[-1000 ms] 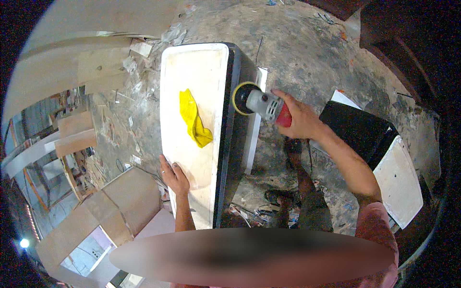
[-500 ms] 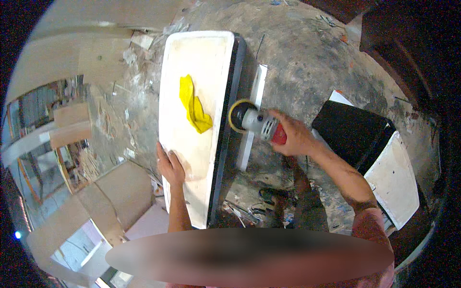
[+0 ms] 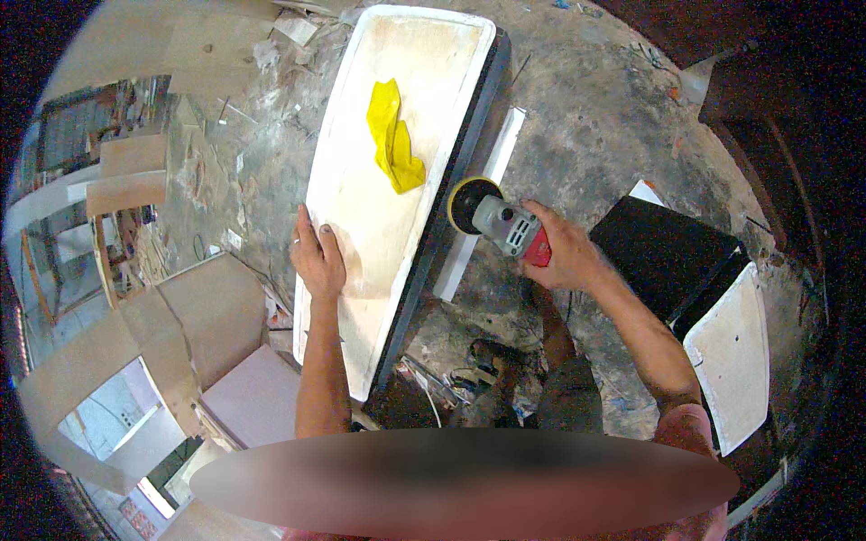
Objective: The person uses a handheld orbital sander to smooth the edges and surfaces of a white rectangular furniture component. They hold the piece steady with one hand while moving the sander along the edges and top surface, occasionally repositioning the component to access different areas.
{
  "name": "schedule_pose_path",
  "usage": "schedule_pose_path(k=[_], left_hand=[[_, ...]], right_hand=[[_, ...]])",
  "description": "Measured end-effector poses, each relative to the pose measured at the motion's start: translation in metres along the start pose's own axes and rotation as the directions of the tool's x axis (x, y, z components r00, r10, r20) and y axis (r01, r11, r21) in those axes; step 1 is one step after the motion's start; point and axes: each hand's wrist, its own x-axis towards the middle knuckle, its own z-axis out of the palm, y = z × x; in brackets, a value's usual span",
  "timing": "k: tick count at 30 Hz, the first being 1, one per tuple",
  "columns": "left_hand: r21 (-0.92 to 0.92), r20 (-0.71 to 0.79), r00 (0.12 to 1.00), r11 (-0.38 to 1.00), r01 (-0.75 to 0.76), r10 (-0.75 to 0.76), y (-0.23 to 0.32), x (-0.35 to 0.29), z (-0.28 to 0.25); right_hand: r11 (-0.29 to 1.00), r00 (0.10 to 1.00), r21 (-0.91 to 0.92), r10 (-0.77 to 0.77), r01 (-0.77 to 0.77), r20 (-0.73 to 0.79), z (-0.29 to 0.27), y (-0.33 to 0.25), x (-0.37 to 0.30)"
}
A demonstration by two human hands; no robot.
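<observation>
My left hand lies on the left border of a long pale panel with a white rim, its fingers stretched out. The panel tops a dark-sided piece. A crumpled yellow cloth rests on the panel, farther away than that hand. My right hand is wrapped round the red and grey body of an angle grinder. Its round, yellow-edged disc is close beside the panel's dark right side; I cannot tell whether they touch.
A white strip lies on the stained floor right of the panel. Farther right stand a black box-like piece and another pale panel. Cardboard-coloured boards are at the left. Scraps and cords litter the floor near my feet.
The view has shifted, so the panel appears higher and more slanted. My left hand stays on its border, and my right hand still holds the grinder beside its dark side.
</observation>
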Motion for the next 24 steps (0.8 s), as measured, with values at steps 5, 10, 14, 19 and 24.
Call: schedule_pose_path(k=[5,10,14,19,24], left_hand=[[-0.022,0.004,1.000,1.000,0.015,-0.015,0.000,0.000,0.001],[0.042,-0.041,0.998,0.998,-0.038,0.040,-0.001,-0.001,0.002],[0.041,-0.049,0.997,0.998,-0.051,0.053,0.000,0.000,0.002],[0.033,-0.081,0.995,0.998,-0.059,0.061,-0.001,-0.001,0.005],[0.098,-0.071,0.997,0.995,-0.003,0.010,-0.006,-0.004,0.008]], right_hand=[[0.999,0.996,0.006,-0.044,0.043,0.072,0.019,-0.006,-0.012],[0.999,0.971,-0.043,0.034,-0.025,0.239,0.031,-0.019,-0.025],[0.999,0.964,-0.024,0.039,-0.034,0.263,0.044,-0.030,-0.033],[0.994,0.943,-0.099,0.074,-0.044,0.324,0.054,-0.043,-0.046],[0.999,0.927,-0.026,0.028,-0.020,0.374,0.079,-0.054,-0.061]])
